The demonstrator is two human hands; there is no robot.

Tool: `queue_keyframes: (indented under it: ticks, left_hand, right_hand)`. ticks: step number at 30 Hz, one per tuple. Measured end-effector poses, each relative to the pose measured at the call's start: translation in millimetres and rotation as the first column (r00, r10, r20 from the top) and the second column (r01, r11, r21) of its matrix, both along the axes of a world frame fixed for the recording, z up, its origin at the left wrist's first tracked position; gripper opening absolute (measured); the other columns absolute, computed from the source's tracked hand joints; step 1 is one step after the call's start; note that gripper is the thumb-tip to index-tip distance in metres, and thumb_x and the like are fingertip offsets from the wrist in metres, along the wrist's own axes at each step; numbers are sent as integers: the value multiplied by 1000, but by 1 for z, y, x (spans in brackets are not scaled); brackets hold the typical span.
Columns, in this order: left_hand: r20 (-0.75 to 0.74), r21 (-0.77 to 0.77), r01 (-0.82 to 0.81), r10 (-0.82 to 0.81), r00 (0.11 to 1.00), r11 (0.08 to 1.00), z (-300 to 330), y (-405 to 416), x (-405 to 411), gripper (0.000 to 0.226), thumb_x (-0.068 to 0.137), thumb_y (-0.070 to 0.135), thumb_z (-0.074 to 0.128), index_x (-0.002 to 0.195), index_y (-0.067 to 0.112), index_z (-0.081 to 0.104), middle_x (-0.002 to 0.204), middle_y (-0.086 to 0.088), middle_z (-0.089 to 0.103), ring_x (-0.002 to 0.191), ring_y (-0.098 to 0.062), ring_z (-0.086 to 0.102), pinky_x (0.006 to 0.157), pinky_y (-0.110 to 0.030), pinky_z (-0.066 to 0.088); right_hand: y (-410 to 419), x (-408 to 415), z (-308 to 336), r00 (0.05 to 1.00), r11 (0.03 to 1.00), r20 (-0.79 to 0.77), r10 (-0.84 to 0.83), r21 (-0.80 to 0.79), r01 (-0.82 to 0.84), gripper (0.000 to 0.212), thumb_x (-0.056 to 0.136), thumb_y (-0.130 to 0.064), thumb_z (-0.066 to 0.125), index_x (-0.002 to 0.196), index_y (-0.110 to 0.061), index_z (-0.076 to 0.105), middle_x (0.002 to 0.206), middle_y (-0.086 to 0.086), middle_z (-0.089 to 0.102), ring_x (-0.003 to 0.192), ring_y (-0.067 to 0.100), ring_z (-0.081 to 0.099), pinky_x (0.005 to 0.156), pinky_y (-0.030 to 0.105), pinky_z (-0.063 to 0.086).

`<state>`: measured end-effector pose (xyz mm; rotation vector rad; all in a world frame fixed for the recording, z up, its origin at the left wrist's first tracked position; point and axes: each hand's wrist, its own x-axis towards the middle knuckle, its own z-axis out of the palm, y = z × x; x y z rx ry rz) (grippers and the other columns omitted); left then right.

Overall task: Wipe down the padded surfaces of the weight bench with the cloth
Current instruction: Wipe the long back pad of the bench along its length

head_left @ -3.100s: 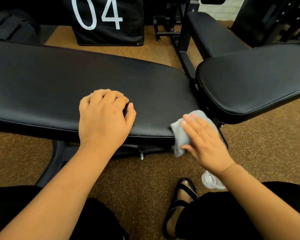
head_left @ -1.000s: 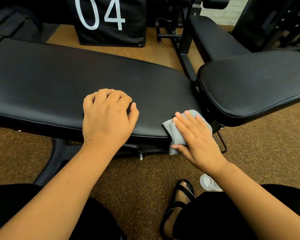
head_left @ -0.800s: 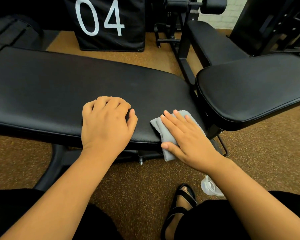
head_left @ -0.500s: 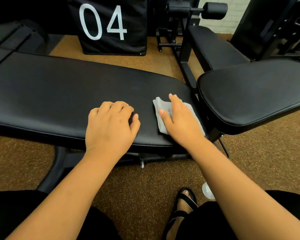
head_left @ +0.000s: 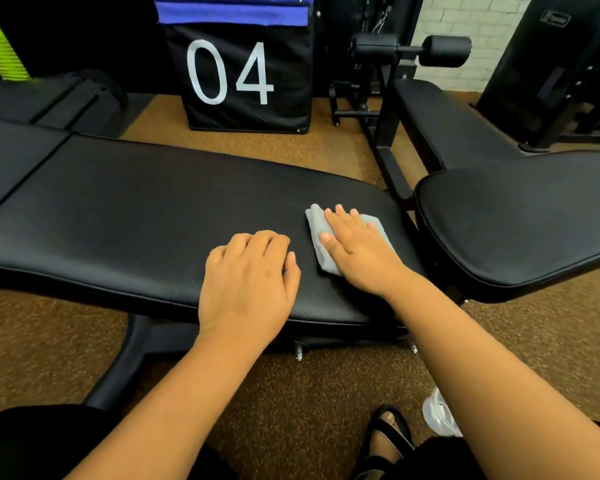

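Cloth point(head_left: 317, 233), grey and folded, lies flat on the long pad point(head_left: 136, 216) of the bench, near the end that faces the seat pad point(head_left: 510, 220). The right hand point(head_left: 359, 252) presses it down with straight, slightly spread fingers, palm covering most of it; a flat hand likely spreads pressure over the fold so it drags evenly across the vinyl. The left hand point(head_left: 248, 282) rests beside it on the pad's near edge, fingers curled under and holding nothing, probably to prop the person's lean over the bench. Both hands sit close together but apart.

Both pads are smooth black vinyl with a dull sheen; a gap separates them. Most of the long pad stretches off to the left, and whether it has been wiped cannot be told. Below is speckled brown floor point(head_left: 291, 393). Behind stand a black box point(head_left: 246, 81) marked 04, a second bench point(head_left: 447, 123) and a white brick wall point(head_left: 465, 15). A sandalled foot point(head_left: 387, 434) shows at the bottom.
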<state>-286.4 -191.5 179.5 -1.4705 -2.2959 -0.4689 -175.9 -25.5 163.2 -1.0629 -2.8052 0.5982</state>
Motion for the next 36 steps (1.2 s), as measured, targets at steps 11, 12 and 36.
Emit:
queue_keyframes:
  ticks: [11, 12, 36]
  left_hand:
    - [62, 19, -23, 22, 998, 1000, 4, 1, 1, 31, 98, 37, 47, 122, 20, 58, 125, 0, 57, 114, -23, 52, 82, -42, 45]
    - [81, 14, -30, 28, 996, 999, 5, 1, 1, 33, 97, 37, 48, 124, 20, 58, 127, 0, 56, 117, -24, 50, 85, -43, 44]
    - [146, -643, 117, -29, 989, 757, 10, 92, 38, 60, 103, 45, 11, 156, 20, -4, 164, -1, -12, 149, -27, -14, 119, -54, -7]
  right_hand:
    - [-58, 35, 15, 883, 924, -468, -44, -354, -142, 47, 104, -37, 32, 149, -27, 32, 160, -12, 18, 147, 0, 8, 118, 18, 3]
    - [-53, 43, 18, 809, 893, -564, -165, -433, -119, 43, 104, -35, 35, 146, -29, 39, 157, -15, 26, 144, -5, 17, 117, 15, 11]
    - [-5, 83, -24, 902, 946, -288, -321, -61, 317, 43, 103, -31, 37, 144, -17, 41, 155, 2, 34, 148, 21, 19, 117, 36, 18]
